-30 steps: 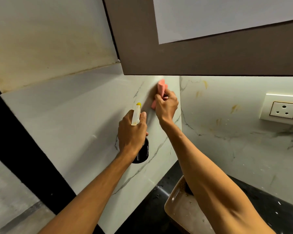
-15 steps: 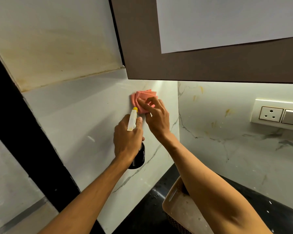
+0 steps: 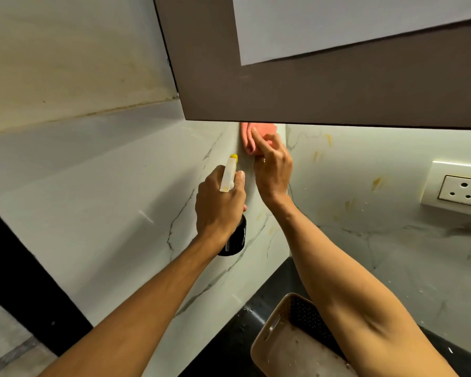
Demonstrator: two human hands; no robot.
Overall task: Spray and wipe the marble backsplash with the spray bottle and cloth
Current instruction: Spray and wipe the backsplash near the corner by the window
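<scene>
Head view: the left hand [image 3: 219, 202] is wrapped tight round the neck of the spray bottle [image 3: 227, 177]. The hand covers most of the bottle, and only the white head with its yellow tip and the foot of the black body show. The tip faces the left panel of the marble backsplash [image 3: 120, 200]; the trigger and the finger on it are hidden behind the hand.

Just above and to the right, the right hand [image 3: 272, 170] holds the pink cloth [image 3: 246, 140] against the marble, close to the inside corner where the two panels meet. Its forefinger lies stretched along the cloth and its other fingers are bent over it; the thumb is out of sight. The top of the cloth is cut off by the lower edge of the brown wall cabinet [image 3: 283, 91], so how far up the cloth reaches cannot be told.

The right panel carries yellowish marks and a white socket [image 3: 460, 190], cut by the frame edge. Below lies the black counter [image 3: 256, 317], speckled with drops, with a tan perforated basket [image 3: 280, 349] on it, partly hidden by the right forearm and cut off at the bottom. A black strip [image 3: 19, 268] borders the left panel.
</scene>
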